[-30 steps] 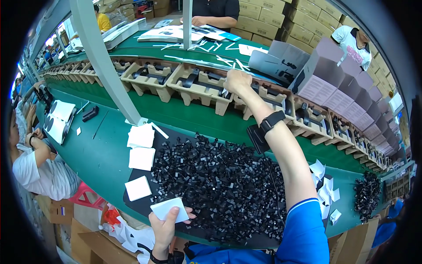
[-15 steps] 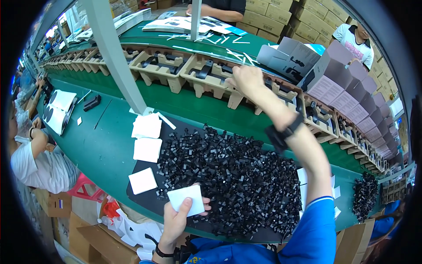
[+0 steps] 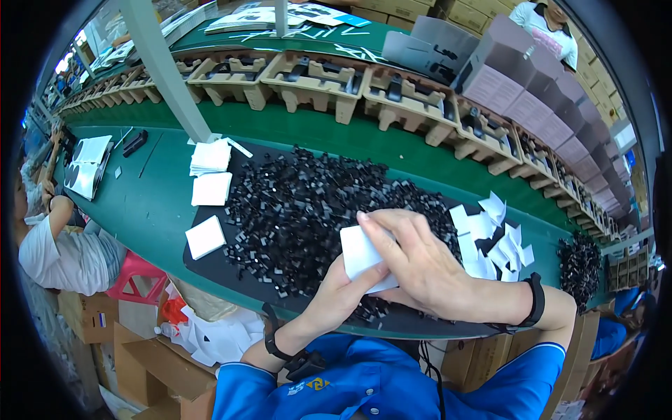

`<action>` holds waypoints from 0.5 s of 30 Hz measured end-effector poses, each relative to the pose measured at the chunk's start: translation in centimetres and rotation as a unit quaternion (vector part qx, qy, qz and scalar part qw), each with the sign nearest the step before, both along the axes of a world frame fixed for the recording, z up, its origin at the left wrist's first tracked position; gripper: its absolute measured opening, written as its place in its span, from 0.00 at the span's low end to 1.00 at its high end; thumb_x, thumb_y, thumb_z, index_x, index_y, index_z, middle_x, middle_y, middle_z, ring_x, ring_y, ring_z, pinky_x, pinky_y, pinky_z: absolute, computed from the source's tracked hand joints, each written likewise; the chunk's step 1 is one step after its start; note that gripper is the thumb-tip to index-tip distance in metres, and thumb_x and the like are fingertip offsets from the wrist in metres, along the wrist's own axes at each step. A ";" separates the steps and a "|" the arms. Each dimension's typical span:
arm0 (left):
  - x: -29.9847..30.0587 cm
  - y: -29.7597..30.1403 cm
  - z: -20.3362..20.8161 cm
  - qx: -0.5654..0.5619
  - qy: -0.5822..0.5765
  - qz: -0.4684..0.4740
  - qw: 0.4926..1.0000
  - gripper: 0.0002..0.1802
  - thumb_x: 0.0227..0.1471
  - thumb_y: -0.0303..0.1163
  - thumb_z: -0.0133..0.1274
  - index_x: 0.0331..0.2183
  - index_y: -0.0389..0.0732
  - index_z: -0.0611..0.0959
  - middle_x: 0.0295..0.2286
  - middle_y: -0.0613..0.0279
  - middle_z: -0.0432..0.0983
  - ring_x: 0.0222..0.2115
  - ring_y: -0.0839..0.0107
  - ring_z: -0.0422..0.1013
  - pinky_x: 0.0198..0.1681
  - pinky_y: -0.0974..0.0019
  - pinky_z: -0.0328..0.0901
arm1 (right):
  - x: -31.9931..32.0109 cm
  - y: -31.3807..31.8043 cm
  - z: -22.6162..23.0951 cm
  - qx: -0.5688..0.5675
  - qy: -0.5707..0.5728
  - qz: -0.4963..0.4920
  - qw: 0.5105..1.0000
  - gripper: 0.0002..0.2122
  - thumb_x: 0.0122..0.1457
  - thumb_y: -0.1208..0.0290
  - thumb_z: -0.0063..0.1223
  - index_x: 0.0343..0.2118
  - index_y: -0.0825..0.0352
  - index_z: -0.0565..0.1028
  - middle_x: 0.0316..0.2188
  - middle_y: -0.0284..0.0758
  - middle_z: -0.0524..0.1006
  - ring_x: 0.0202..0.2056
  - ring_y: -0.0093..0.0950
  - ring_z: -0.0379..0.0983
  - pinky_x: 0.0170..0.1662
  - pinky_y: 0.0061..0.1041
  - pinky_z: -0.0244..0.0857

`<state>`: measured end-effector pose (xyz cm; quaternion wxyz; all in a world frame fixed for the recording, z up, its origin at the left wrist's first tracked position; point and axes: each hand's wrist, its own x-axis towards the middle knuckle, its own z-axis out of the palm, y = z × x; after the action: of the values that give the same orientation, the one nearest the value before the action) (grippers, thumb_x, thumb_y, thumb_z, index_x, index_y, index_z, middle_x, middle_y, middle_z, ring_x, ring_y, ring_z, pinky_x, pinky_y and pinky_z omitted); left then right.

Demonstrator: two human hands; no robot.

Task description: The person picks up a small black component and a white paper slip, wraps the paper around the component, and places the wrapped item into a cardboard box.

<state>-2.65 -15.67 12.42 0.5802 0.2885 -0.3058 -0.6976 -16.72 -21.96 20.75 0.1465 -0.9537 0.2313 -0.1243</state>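
Observation:
In front of my body my left hand (image 3: 329,297) is closed on a white square card (image 3: 355,250), its thumb lying across the lower part. My right hand (image 3: 430,269) is laid over the same card from the right, fingertips at its upper edge; its thumb is hidden. Under and beyond both hands spreads a wide heap of small black plastic parts (image 3: 301,203), too jumbled to tell singly. To the heap's left lie stacks of similar white squares (image 3: 211,190). On its right are several loose white pieces (image 3: 481,225), some bent and overlapping.
A row of brown moulded pulp trays (image 3: 409,108) holding black items runs behind the green bench (image 3: 154,203). Open printed boxes (image 3: 500,77) stand beyond it. A grey post (image 3: 164,70) rises at the left. Another person (image 3: 66,241) sits far left; a second black heap (image 3: 579,269) lies right.
My right hand has come back from the trays down to the card in my left hand. The card has moved right, and the whole view has shifted.

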 end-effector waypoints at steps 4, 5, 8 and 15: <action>-2.0 0.8 0.5 0.014 0.003 -0.032 0.999 0.20 0.58 0.28 0.44 0.52 0.36 0.65 0.47 0.59 0.67 0.48 0.70 0.66 0.51 0.64 0.62 | -3.0 1.3 -0.9 -0.103 -0.039 -0.041 0.993 0.40 0.35 0.69 0.67 0.56 0.68 0.62 0.50 0.41 0.63 0.50 0.40 0.60 0.53 0.38 0.60; -2.6 1.0 0.6 0.029 0.014 -0.041 0.999 0.21 0.59 0.28 0.43 0.53 0.37 0.64 0.48 0.58 0.66 0.49 0.69 0.65 0.52 0.62 0.61 | -3.9 1.7 -1.4 -0.102 -0.039 -0.041 0.993 0.40 0.35 0.69 0.67 0.56 0.68 0.62 0.50 0.41 0.63 0.50 0.40 0.60 0.53 0.38 0.60; -4.3 1.1 0.7 0.028 0.037 -0.046 0.998 0.21 0.59 0.30 0.44 0.53 0.35 0.66 0.47 0.59 0.68 0.47 0.72 0.66 0.51 0.66 0.62 | -6.2 2.9 -2.9 -0.380 -0.026 -0.016 0.925 0.29 0.38 0.68 0.66 0.48 0.64 0.72 0.48 0.38 0.64 0.51 0.35 0.58 0.53 0.37 0.60; -5.4 2.3 0.4 0.033 -0.029 -0.123 0.991 0.23 0.59 0.28 0.44 0.55 0.34 0.65 0.48 0.58 0.67 0.45 0.74 0.67 0.45 0.71 0.66 | -9.4 4.5 -1.4 -0.194 -0.062 -0.024 0.979 0.17 0.45 0.69 0.62 0.41 0.62 0.77 0.39 0.31 0.73 0.38 0.28 0.69 0.43 0.27 0.69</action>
<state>-8.06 -13.41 12.81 0.4714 0.2878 -0.3322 -0.7646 -26.11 -17.48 19.39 -0.0301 -0.9487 0.2159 -0.2290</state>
